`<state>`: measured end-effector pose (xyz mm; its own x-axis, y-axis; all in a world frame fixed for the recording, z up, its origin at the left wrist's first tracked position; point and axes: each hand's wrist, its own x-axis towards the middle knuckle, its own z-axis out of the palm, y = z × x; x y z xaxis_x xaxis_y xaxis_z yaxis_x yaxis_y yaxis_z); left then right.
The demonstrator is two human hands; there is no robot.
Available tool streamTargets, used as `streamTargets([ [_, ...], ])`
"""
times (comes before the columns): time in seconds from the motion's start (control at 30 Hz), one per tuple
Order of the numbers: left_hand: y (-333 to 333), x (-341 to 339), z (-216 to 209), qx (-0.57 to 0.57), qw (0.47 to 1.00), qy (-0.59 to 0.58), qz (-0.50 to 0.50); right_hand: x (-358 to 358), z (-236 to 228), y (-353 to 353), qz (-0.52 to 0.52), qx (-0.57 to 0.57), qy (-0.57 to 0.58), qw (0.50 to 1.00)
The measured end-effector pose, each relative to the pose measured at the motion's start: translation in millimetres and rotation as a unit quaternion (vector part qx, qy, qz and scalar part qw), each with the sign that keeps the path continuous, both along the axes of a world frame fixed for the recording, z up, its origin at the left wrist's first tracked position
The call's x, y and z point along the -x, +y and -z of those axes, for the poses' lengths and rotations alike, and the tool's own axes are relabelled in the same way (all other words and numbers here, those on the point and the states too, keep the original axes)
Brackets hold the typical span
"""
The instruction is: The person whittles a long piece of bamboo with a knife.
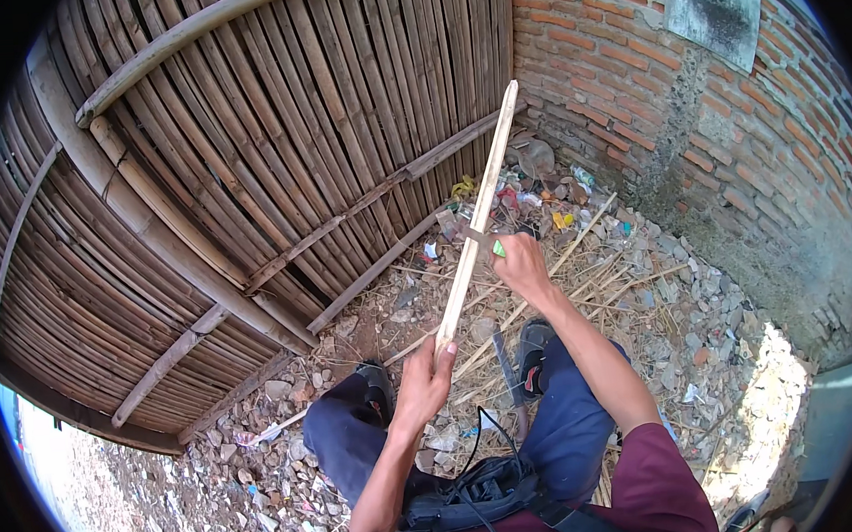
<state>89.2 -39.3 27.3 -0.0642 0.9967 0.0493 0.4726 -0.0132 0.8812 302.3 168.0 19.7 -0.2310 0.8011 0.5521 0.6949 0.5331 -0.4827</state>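
A long pale split bamboo strip (481, 205) slants up and away in front of me. My left hand (424, 384) is closed around its near end. My right hand (520, 264) grips a knife (476, 234) by a bright green handle, most of which the fingers hide. The short dark blade lies across the strip, touching it around mid-length. Below, between my feet, a long dark tool with a wooden handle (511, 382) rests on the ground; I cannot tell its exact kind.
A bamboo-slat wall (341, 107) rises on the left, with a brick wall (617, 54) at the far right. Stony ground (682, 368) holds several loose bamboo strips (581, 287) and scattered litter (538, 197). My shoes (376, 388) flank the work. A black bag (477, 499) sits at my waist.
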Motion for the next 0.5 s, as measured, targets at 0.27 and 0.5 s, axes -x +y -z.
streamTargets([
  [0.27, -52, 8, -10, 0.013, 0.999, 0.035, -0.012, -8, -2, 19, 0.036, -0.019, -0.014, 0.999],
  [0.5, -76, 23, -6, -0.021, 0.997, 0.063, -0.035, 14, -2, 22, -0.004, -0.03, -0.03, 0.999],
])
